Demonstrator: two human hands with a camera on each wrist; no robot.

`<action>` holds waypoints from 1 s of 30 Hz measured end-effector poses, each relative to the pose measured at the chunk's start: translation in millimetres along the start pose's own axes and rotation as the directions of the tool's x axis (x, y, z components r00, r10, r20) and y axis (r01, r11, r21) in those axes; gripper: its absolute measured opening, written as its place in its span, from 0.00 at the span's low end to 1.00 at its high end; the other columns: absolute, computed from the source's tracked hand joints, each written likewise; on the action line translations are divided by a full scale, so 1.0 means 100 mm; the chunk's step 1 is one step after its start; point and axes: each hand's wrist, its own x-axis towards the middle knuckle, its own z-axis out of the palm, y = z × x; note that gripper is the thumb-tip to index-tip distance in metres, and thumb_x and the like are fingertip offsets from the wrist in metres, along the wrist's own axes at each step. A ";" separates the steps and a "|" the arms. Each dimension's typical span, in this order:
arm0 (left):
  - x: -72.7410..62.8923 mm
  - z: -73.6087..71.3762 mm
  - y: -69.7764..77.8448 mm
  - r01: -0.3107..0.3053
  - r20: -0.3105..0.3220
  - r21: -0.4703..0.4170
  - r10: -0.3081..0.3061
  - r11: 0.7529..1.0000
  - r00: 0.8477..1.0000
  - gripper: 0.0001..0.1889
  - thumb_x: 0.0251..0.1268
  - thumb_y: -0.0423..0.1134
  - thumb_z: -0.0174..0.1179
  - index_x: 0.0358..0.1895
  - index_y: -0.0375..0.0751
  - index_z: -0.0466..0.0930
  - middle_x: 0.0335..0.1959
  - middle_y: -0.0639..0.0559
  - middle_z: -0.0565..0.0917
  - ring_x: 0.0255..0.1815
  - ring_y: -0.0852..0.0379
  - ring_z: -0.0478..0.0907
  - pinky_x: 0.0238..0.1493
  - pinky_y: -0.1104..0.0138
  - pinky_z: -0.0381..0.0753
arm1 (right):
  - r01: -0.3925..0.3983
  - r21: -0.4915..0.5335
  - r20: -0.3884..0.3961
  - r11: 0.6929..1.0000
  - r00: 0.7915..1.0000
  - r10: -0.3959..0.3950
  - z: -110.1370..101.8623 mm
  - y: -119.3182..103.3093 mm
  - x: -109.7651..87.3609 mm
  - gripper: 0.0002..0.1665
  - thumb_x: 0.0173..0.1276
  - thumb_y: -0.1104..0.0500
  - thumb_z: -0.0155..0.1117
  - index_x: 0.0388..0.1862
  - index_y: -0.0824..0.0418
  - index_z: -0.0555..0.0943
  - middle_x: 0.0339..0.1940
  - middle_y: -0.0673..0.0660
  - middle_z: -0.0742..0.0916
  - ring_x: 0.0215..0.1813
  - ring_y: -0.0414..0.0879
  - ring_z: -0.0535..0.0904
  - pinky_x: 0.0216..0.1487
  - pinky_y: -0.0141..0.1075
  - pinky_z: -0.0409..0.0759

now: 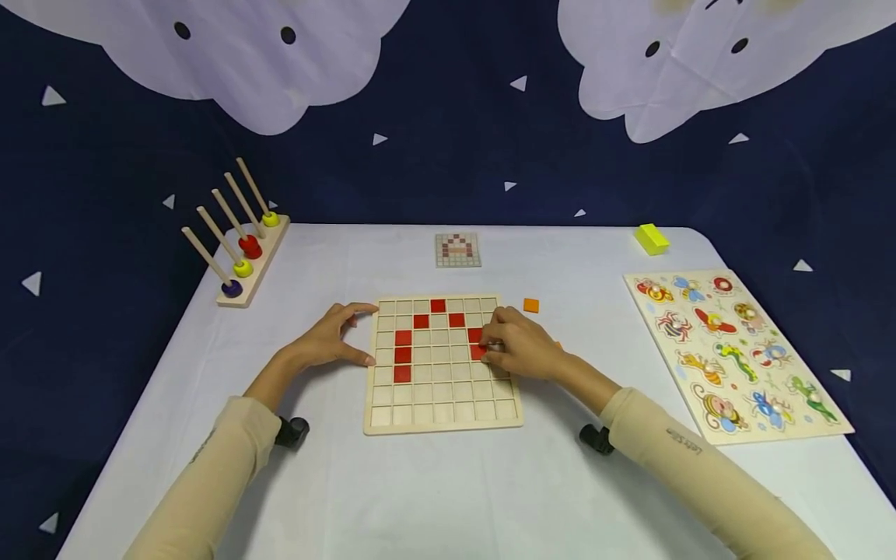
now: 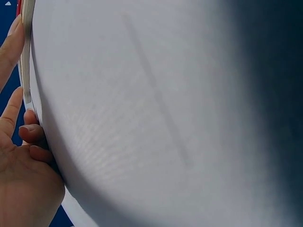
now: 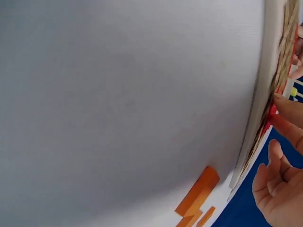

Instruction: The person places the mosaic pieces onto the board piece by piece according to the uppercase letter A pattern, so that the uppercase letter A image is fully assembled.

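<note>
A light wooden grid board [image 1: 442, 412] lies flat on the white table. Several red square tiles [image 1: 403, 355] sit in its cells, forming two slanting sides that meet at the top. My left hand [image 1: 323, 340] is spread at the board's left edge, thumb and a fingertip touching the rim. Over the right side of the grid, my right hand [image 1: 521, 344] pinches a red tile [image 1: 477, 353] at its cell, just below another red one. In the right wrist view its fingertips [image 3: 279, 99] meet at red on the board, and the other fingers are curled.
Orange tiles [image 1: 531, 306] lie right of the board, some partly behind my right hand. A small pattern card [image 1: 458, 251] lies beyond it. A peg stacker with rings [image 1: 260, 268] stands at left; an insect puzzle board [image 1: 742, 365] and yellow block [image 1: 652, 240] are at right.
</note>
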 end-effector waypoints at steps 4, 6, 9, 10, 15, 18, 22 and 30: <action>0.00 0.02 -0.02 0.012 0.003 -0.005 -0.012 1.000 1.000 0.49 0.44 0.43 0.81 0.73 0.49 0.64 0.52 0.40 0.64 0.57 0.42 0.61 0.64 0.48 0.62 | -0.008 0.010 -0.020 1.000 1.000 0.008 -0.07 0.01 -0.05 0.13 0.61 0.53 0.74 0.42 0.57 0.87 0.40 0.52 0.79 0.42 0.46 0.71 0.47 0.43 0.75; 0.01 0.02 -0.03 0.013 0.005 -0.005 -0.013 1.000 1.000 0.49 0.44 0.43 0.81 0.73 0.49 0.64 0.51 0.40 0.63 0.57 0.42 0.61 0.64 0.48 0.62 | -0.014 0.029 -0.034 0.999 0.999 0.015 -0.13 0.04 -0.12 0.14 0.62 0.52 0.74 0.44 0.57 0.87 0.40 0.53 0.80 0.43 0.46 0.72 0.48 0.45 0.75; 0.01 0.01 -0.04 0.011 0.004 0.002 -0.011 1.000 1.000 0.49 0.44 0.44 0.81 0.73 0.49 0.64 0.52 0.40 0.63 0.57 0.42 0.61 0.63 0.48 0.62 | -0.019 0.044 -0.037 0.999 0.999 0.021 -0.23 0.14 -0.25 0.15 0.61 0.54 0.74 0.45 0.58 0.87 0.41 0.54 0.79 0.44 0.48 0.71 0.48 0.43 0.74; 0.01 0.01 -0.04 0.009 0.005 0.004 -0.009 1.000 1.000 0.49 0.44 0.44 0.80 0.73 0.49 0.63 0.52 0.40 0.63 0.57 0.42 0.61 0.63 0.48 0.62 | -0.025 0.047 -0.032 0.999 0.999 0.027 -0.26 0.17 -0.30 0.15 0.61 0.55 0.74 0.45 0.58 0.87 0.41 0.54 0.79 0.44 0.48 0.71 0.45 0.42 0.72; 0.01 0.00 -0.02 0.008 0.007 0.007 -0.008 1.000 1.000 0.49 0.45 0.44 0.80 0.74 0.48 0.63 0.53 0.39 0.63 0.57 0.42 0.61 0.64 0.48 0.62 | -0.067 0.053 -0.020 0.996 0.997 0.068 -0.35 0.40 -0.61 0.15 0.58 0.58 0.76 0.45 0.57 0.88 0.39 0.52 0.78 0.45 0.46 0.70 0.48 0.42 0.71; 0.01 0.00 -0.01 0.010 0.007 0.011 -0.010 1.000 1.000 0.49 0.46 0.44 0.80 0.74 0.48 0.62 0.53 0.39 0.63 0.57 0.42 0.61 0.63 0.48 0.62 | -0.091 0.045 -0.027 0.995 0.995 0.093 -0.37 0.52 -0.81 0.14 0.58 0.59 0.76 0.44 0.55 0.88 0.39 0.50 0.78 0.46 0.44 0.70 0.49 0.43 0.71; 0.00 0.00 -0.02 0.014 0.005 0.016 -0.014 1.000 1.000 0.49 0.45 0.45 0.80 0.74 0.49 0.62 0.53 0.39 0.63 0.58 0.41 0.61 0.64 0.47 0.62 | -0.101 0.021 -0.053 0.995 0.993 0.102 -0.37 0.62 -1.01 0.13 0.58 0.59 0.76 0.44 0.52 0.88 0.39 0.49 0.78 0.45 0.43 0.69 0.47 0.40 0.69; 0.02 0.01 -0.03 0.008 0.008 0.023 -0.008 1.000 1.000 0.50 0.46 0.46 0.80 0.74 0.49 0.62 0.54 0.38 0.63 0.58 0.41 0.61 0.63 0.46 0.63 | -0.108 -0.004 -0.058 0.994 0.993 0.107 -0.39 0.71 -1.25 0.19 0.54 0.65 0.76 0.46 0.52 0.88 0.40 0.49 0.76 0.45 0.41 0.66 0.45 0.39 0.69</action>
